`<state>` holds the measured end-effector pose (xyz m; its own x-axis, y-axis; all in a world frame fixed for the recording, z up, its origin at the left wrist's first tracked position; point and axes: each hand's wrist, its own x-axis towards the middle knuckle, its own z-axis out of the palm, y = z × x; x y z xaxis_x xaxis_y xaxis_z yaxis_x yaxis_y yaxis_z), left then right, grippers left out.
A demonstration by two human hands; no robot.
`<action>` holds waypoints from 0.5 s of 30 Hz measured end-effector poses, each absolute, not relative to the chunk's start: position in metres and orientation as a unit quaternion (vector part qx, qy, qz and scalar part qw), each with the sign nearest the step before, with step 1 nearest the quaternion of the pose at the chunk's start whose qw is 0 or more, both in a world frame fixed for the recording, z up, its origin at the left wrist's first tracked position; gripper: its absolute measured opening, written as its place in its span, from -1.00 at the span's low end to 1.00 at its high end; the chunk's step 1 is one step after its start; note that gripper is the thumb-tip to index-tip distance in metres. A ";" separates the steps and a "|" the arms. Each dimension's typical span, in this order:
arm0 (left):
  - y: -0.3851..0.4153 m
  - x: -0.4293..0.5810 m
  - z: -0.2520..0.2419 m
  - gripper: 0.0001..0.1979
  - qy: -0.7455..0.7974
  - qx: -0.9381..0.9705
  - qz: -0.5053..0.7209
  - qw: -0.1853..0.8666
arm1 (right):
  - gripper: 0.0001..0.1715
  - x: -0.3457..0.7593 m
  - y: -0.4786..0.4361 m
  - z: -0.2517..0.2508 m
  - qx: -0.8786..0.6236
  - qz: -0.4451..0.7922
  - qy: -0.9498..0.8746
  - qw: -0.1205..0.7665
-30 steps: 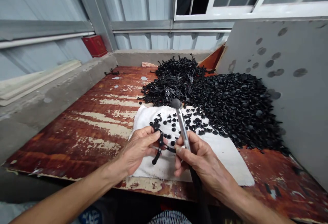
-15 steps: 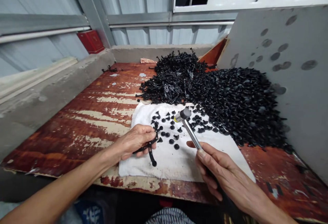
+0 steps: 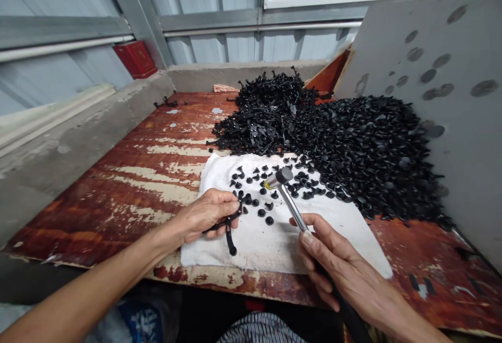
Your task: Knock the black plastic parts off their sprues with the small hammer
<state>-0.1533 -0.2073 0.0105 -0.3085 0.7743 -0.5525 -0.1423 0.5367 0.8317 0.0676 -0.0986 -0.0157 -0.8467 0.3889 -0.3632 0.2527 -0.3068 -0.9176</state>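
Head view. The left hand point(image 3: 207, 215) rests at the near left edge of a white cloth point(image 3: 337, 228) and pinches a black branched sprue point(image 3: 229, 238) between thumb and fingers. One arm of the sprue hangs down over the cloth and ends in a round knob. The other end points toward the loose caps point(image 3: 261, 203).

The right hand point(image 3: 333, 267) is clenched around the grip of a small hammer point(image 3: 291, 204). The hammer's metal shaft slants up and to the left. Its head hangs just above the cloth, among the scattered caps and just right of the sprue's upper end. Whether the head touches the cloth cannot be told.

The cloth lies on a worn red-brown desk point(image 3: 137, 186), close to its near edge. A large heap point(image 3: 353, 144) of black plastic parts fills the far right of the desk and spills onto the far edge of the cloth. Tangled sprues form its left part and round caps its right.

A grey spotted board point(image 3: 455, 123) leans behind the heap on the right. A red box point(image 3: 135, 58) sits on the ledge at the far left.
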 end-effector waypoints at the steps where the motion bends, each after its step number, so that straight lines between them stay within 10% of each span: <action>1: -0.207 -0.153 0.011 -0.65 0.692 0.229 0.421 0.540 | -0.45 0.068 -0.099 -0.015 -0.275 0.761 -0.586 0.043; 15: -0.205 -0.155 0.011 -0.73 0.713 0.212 0.400 0.535 | -0.43 0.070 -0.094 -0.011 -0.268 0.635 -0.723 0.048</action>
<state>-0.1551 -0.2045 0.0108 -0.3370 0.7307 -0.5937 -0.1250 0.5904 0.7974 0.0702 -0.0940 -0.0108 -0.8513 0.4494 -0.2709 0.3270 0.0505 -0.9437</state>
